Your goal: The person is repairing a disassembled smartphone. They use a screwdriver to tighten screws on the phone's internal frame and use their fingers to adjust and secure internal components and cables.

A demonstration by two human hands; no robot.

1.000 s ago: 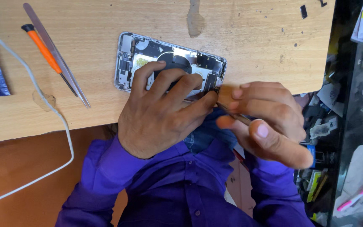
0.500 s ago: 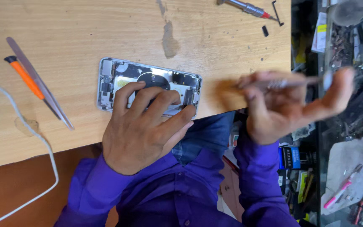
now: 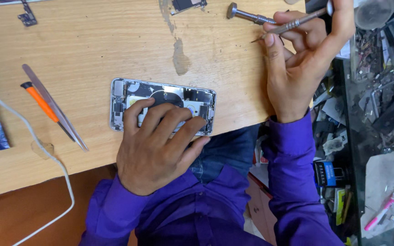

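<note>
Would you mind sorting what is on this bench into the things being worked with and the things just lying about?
In use:
- opened phone, pressed down by the left hand
- slim metal screwdriver, held in the right hand

Lying about:
- second screwdriver near the right hand
- orange-handled tool
- metal spudger
- white cable
- small loose part

Opened smartphone (image 3: 163,105), back cover off, internals exposed, lying flat near the worktop (image 3: 92,45) front edge; slim metal screwdriver (image 3: 292,25) held tilted above the worktop's far right corner.

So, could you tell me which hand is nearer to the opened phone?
Left. The left hand rests on the opened phone; the right hand is up-right, apart, holding a screwdriver.
</note>
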